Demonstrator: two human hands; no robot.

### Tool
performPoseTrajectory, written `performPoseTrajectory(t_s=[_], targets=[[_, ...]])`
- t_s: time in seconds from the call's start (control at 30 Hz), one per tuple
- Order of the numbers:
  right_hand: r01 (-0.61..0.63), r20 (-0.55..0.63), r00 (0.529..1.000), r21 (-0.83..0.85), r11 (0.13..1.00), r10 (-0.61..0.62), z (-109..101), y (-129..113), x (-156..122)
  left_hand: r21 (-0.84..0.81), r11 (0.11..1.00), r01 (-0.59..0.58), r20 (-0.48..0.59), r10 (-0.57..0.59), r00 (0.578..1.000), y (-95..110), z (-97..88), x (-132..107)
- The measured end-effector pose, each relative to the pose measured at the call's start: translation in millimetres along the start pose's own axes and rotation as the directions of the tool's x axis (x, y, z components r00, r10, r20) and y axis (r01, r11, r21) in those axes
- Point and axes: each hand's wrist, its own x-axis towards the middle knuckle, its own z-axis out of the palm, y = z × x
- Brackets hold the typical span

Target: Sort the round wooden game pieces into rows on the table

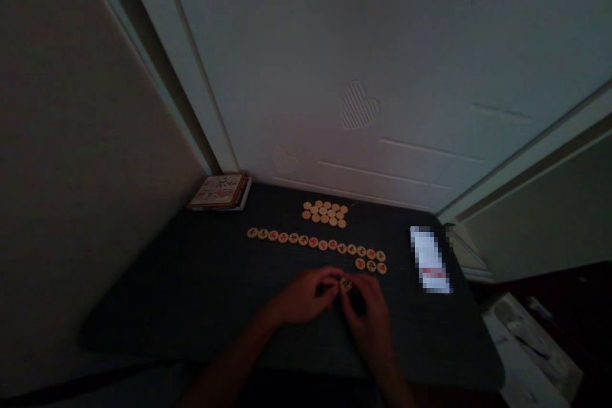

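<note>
A round wooden Chinese chess piece [345, 284] with a dark character faces up between my two hands over the table's front half. My left hand [306, 295] pinches its left edge between thumb and forefinger. On the opposite edge, the thumb and fingers of my right hand [369, 311] close round it. Just beyond my hands lies a long row of chess pieces [303, 240], face up with red and black characters. A short second row of three pieces [371, 266] sits under its right end. Farther back, a cluster of pieces [324, 211] shows blank faces.
A dark table [191, 293] with rounded corners stands against a white panel [296, 76] with raised hearts. Stacked books or boxes [220, 192] occupy its back left corner. A lit, pixelated phone-like object [430, 261] lies at the right. White boxes [530, 344] stand below the right edge.
</note>
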Motion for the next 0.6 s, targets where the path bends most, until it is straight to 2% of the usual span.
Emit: performPoseTrajectory(t_s=[0.43, 0.6], targets=[[0.058, 0.048, 0.997, -0.001, 0.998, -0.058, 1.2, 2.3, -0.3, -0.03, 0.999, 0.016, -0.105, -0.019, 0.994, -0.2, -0.2, 4.4], [0.024, 0.05, 0.999, -0.039, 0.999, -0.022, 3.6, 5.6, -0.7, 0.103, 0.994, 0.044, -0.196, -0.023, 0.98, -2.5, 0.9, 6.0]])
